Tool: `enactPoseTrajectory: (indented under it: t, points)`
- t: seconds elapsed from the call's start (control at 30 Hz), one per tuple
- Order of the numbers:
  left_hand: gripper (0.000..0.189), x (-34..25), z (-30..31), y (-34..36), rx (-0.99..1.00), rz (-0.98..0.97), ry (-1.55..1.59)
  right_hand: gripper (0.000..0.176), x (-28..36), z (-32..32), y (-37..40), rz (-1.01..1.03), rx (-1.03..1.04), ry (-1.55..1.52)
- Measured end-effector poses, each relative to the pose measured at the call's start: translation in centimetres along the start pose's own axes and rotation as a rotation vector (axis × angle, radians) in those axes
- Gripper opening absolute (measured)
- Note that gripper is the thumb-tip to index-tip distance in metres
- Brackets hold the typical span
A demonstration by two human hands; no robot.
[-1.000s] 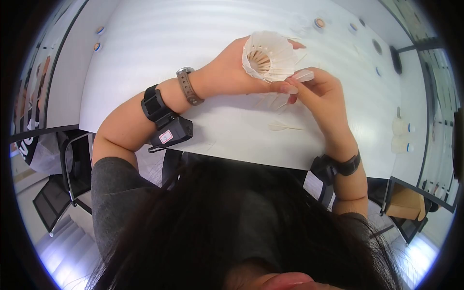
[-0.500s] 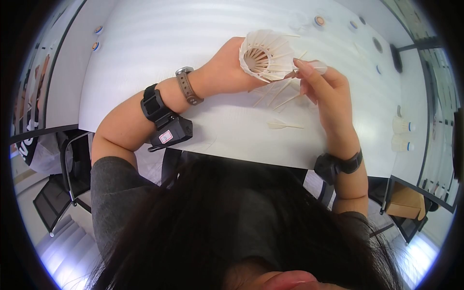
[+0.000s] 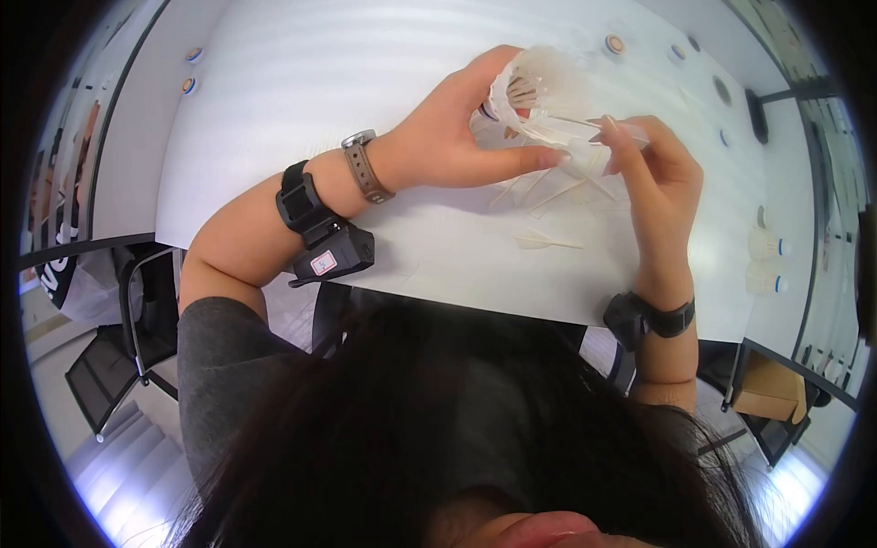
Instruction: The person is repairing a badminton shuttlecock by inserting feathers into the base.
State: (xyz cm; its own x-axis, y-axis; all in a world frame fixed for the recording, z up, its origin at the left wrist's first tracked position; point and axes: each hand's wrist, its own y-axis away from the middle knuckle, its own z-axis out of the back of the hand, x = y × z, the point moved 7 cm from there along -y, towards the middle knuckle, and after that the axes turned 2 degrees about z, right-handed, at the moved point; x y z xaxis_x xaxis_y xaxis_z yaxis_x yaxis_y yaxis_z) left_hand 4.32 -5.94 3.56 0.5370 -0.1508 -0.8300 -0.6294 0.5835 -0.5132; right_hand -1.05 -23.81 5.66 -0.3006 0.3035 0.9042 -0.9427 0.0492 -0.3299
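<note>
A white feather shuttlecock [image 3: 554,80] is tilted in my left hand [image 3: 454,137], its open skirt facing up toward me. The fingers of that hand curl behind the skirt, while the thumb stretches out beneath it. Pinched between the thumb and fingertips of my right hand [image 3: 665,173] is a loose white feather [image 3: 634,136], its thin shaft pointing left to the skirt's edge. Under both hands, several loose feathers [image 3: 559,190] lie across one another on the white table [image 3: 438,245]. A single feather [image 3: 546,242] rests apart from them, closer to me.
Two shuttlecocks [image 3: 766,243] lie at the table's right side. Others with blue-banded corks stand at the far right [image 3: 615,44] and far left [image 3: 189,86]. An open cardboard box [image 3: 769,388] sits below the right edge, and a black chair [image 3: 123,370] is at the left.
My left hand has moved slightly up and right, turning the shuttlecock, and its thumb has come off the skirt. My right hand has shifted right with the feather.
</note>
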Motion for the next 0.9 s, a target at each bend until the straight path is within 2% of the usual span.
enactPoseTrajectory:
  t: [0.23,0.33,0.43,0.9]
  points:
    - [0.057,0.5,0.3,0.2,0.064,-0.095,-0.137,0.004,1.4,0.6,0.2,0.179,-0.078,0.111]
    - [0.055,0.0,0.4,-0.1,0.032,-0.168,-0.185,0.005,1.9,0.6,0.2,0.299,-0.066,0.173]
    - [0.053,0.0,0.3,-0.1,0.017,-0.157,-0.177,0.005,2.7,0.2,0.2,0.342,-0.032,0.206]
    - [0.046,-0.7,0.3,-0.6,0.046,-0.197,-0.299,0.006,2.9,0.0,0.4,0.323,-0.071,0.297]
